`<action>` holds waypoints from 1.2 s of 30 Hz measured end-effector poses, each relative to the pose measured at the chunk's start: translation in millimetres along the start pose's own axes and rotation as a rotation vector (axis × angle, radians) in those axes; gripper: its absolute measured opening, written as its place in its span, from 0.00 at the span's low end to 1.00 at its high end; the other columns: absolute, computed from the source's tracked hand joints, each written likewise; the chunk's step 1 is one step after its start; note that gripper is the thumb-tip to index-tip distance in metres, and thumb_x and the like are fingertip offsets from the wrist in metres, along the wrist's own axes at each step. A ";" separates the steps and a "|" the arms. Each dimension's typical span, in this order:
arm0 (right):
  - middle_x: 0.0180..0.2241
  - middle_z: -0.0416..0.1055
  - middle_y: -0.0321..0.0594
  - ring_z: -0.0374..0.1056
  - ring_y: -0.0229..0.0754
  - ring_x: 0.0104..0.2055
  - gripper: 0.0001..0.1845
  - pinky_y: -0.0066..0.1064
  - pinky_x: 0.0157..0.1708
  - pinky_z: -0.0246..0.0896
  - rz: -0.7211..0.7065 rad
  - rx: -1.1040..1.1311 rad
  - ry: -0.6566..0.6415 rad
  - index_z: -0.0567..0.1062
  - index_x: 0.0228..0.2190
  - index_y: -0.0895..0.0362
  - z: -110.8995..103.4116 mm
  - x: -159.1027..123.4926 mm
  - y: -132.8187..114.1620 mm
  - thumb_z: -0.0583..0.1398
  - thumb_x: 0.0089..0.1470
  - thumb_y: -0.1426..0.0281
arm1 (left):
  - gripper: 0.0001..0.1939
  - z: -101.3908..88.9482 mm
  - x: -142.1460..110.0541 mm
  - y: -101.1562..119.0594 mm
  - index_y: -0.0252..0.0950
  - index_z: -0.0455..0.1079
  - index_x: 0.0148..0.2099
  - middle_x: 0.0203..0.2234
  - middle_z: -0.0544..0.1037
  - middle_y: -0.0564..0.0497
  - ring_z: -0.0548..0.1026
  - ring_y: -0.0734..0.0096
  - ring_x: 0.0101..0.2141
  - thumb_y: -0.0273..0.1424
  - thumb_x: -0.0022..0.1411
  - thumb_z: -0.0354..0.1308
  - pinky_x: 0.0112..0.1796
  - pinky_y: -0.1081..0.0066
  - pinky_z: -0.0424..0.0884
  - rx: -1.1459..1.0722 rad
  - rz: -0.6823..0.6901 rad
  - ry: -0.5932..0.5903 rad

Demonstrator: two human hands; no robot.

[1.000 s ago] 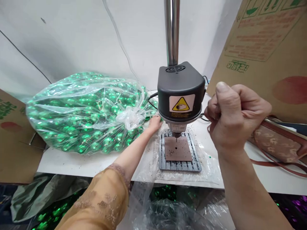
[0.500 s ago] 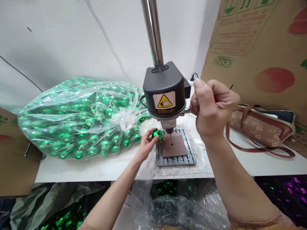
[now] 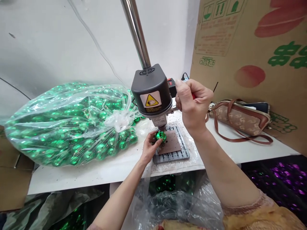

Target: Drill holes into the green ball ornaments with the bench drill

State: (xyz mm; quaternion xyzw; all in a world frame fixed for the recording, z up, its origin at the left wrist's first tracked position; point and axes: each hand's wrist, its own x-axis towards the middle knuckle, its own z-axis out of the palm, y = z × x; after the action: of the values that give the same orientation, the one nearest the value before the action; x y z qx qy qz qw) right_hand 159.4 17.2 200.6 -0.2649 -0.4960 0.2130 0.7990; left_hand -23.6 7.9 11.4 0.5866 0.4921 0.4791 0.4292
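Between the thumb and fingers of my left hand is a shiny green faceted ball. The ball sits directly under the chuck of a black bench drill press, over a brownish square plate on the slotted metal base. The drill bit itself is hidden behind the ball. My right hand is closed around the drill press's lever handle at the machine's right side; a bit of red shows between the fingers.
A clear bag full of green balls lies left of the drill. To the right are a patterned handbag and a large cardboard box. Dark shavings dot the white table. Purple balls show below, right.
My left hand has carried the green ball rightward, from beside the drill bit to beneath it. My right hand stays on the lever handle. The whole view has shifted somewhat.
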 end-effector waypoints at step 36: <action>0.15 0.43 0.28 0.46 0.25 0.17 0.28 0.29 0.20 0.39 -0.169 0.016 0.068 0.49 0.16 0.57 -6.1 -25.1 8.6 0.59 0.59 0.67 | 0.29 23.6 -6.7 -4.4 0.38 0.66 0.53 0.51 0.77 0.43 0.76 0.58 0.51 0.42 0.55 0.72 0.53 0.60 0.72 -0.040 0.064 -0.124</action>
State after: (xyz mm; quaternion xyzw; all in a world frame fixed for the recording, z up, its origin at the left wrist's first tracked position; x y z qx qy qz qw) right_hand 153.7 7.4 175.9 -0.2227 -0.4875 0.1399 0.8326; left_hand -1.4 1.2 2.0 0.6221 0.4358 0.4650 0.4548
